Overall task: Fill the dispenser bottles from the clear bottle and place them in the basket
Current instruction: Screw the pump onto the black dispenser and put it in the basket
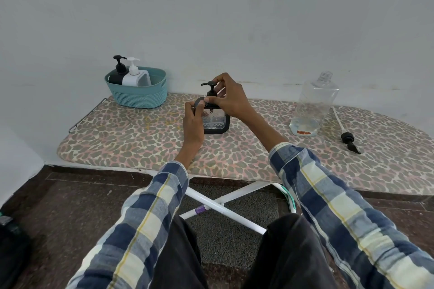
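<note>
Head view, single frame: you sit facing a low ironing board [141,138] with a leopard-print cover, set against a pale wall. At the middle of the board stands a square dispenser bottle [216,122], clear textured sides in a black frame, upright, with its black pump head [209,84] on top. Your left hand [193,122] is closed around the bottle's left shoulder, fingers [199,110] curled over the black collar at the neck; the grip looks firm, though the exact contact under the fingers is hidden. Your right hand [229,97] comes in from the right and above, thumb and forefinger pinched on the pump head, remaining fingers wrapped at the neck and upper right side of the bottle. At the far left of the board sits the teal basket [138,96], holding two bottles side by side, both upright: a black dispenser bottle [116,76] to the left and a white dispenser bottle [136,77] touching it on the right. Well to the right of your hands stands the clear bottle [313,105], uncapped, nearly empty, with a shallow layer of liquid at the bottom. Just beside it, further right, a loose black pump [347,138] with its white dip tube lies flat on the cover. Both your sleeves are blue-and-white plaid.
</note>
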`<state>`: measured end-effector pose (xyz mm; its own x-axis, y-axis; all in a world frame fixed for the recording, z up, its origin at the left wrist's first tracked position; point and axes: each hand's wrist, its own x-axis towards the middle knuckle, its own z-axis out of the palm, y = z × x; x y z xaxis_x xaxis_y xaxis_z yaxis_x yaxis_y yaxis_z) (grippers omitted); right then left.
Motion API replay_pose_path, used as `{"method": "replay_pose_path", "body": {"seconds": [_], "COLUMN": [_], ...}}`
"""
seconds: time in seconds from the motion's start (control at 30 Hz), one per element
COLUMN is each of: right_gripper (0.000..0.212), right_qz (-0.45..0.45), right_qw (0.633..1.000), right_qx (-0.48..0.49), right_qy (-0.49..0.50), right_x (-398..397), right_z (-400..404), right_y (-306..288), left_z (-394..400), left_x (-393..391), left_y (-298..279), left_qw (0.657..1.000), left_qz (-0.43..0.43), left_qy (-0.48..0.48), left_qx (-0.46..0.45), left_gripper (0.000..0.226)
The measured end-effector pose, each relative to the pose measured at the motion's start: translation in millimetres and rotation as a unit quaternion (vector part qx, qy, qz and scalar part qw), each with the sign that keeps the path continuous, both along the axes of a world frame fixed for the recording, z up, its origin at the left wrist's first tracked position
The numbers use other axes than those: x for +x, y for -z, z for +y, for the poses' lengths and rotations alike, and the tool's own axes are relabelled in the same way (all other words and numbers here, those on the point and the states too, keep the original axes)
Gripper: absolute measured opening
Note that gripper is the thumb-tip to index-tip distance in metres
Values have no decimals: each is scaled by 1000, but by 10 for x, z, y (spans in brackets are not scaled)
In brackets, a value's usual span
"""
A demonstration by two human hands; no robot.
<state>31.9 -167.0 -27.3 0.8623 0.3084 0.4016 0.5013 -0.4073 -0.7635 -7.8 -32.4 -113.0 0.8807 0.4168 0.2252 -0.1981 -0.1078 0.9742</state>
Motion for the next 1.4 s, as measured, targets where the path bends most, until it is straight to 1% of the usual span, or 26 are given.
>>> {"method": "replay_pose_path", "body": {"seconds": [0.13,0.23,0.3,0.4,0.53,0.63,0.7,0.77,0.87,0.93,1.03,1.1,1.17,1.2,1.27,1.33,1.4], "right_gripper": [38,37,35,27,21,36,43,40,28,28,24,34,41,40,30,25,19], "right_qz": [25,28,39,71,69,70,62,69,99,114,106,91,81,88,111,119,112], "right_qw": [1000,1000,998,994,996,997,998,998,994,992,994,996,997,996,993,991,992], "right_qx": [0,9,10,21,15,6,4,5,26,43,33,23,12,10,20,40,39], "right_qy": [14,-6,-40,-84,-51,-10,2,-5,-27,-28,-13,8,9,4,-24,-44,-41], "right_x": [50,22,4,-18,-1,9,1,5,-1,2,-21,-31,-34,-23,-24,-20,-15], "right_z": [-38,-73,-99,-148,-106,-46,-37,-38,-61,-73,-57,-46,-44,-49,-70,-94,-99], "right_y": [92,129,118,94,92,97,102,103,93,95,90,101,110,111,76,60,80], "left_z": [8,9,13,6,9,9,6,8,3,1,4,8,6,4,3,-2,-3], "left_x": [9,26,37,41,29,21,13,6,-11,-20,-17,-17,-25,-31,-24,-15,-20], "left_y": [30,36,34,36,24,30,28,26,4,-3,-7,-10,-13,-17,-15,-9,-9], "left_qw": [1000,1000,1000,1000,1000,1000,1000,1000,1000,1000,1000,1000,1000,999,999,1000,1000], "left_qz": [-6,-3,-8,-11,-7,-7,-6,-5,-6,-7,-3,-1,1,-1,-3,-2,1], "left_qy": [2,4,3,5,3,3,3,5,5,6,6,6,6,8,9,11,10], "left_qx": [-11,-16,-16,-14,-22,-9,-7,-13,-20,-23,-30,-28,-29,-31,-30,-24,-14], "left_gripper": [40,38,39,31,37,36,35,44,58,61,59,59,60,61,61,50,38]}}
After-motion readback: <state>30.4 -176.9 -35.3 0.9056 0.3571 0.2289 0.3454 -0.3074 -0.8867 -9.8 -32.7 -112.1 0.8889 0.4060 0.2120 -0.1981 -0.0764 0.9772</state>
